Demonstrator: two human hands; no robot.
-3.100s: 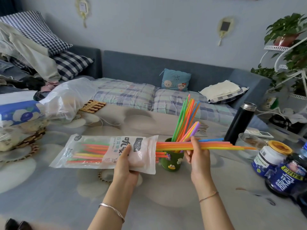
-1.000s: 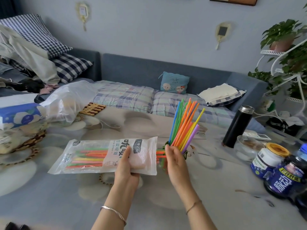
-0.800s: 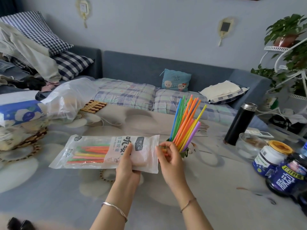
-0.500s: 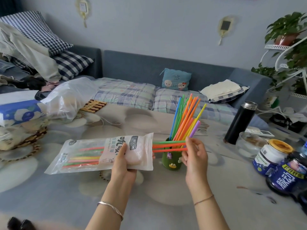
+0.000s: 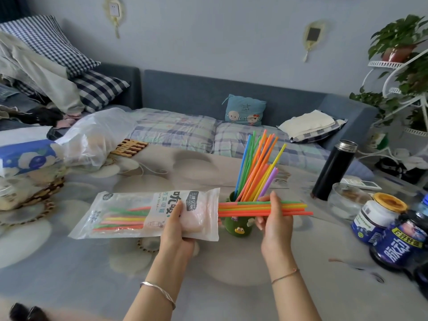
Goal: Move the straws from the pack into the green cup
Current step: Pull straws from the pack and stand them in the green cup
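Observation:
My left hand (image 5: 179,224) grips the open right end of the clear straw pack (image 5: 129,213), held flat above the table. Several coloured straws still lie inside it. My right hand (image 5: 274,218) pinches a small horizontal bundle of orange, green and yellow straws (image 5: 245,208), whose left ends are still in the pack's mouth and whose right ends stick out past my fingers. Behind this bundle stands the green cup (image 5: 236,225), partly hidden, with several upright straws (image 5: 257,167) fanning out of it.
A black flask (image 5: 333,169), a glass bowl (image 5: 347,200), a yellow-lidded jar (image 5: 378,215) and dark blue bottles (image 5: 398,247) crowd the table's right side. A tissue pack (image 5: 27,156) and a plastic bag (image 5: 97,137) lie at the left. A sofa runs behind the table.
My right hand left earlier straws standing in the cup, returned to the pack's mouth, took a new bundle and has drawn it further out to the right.

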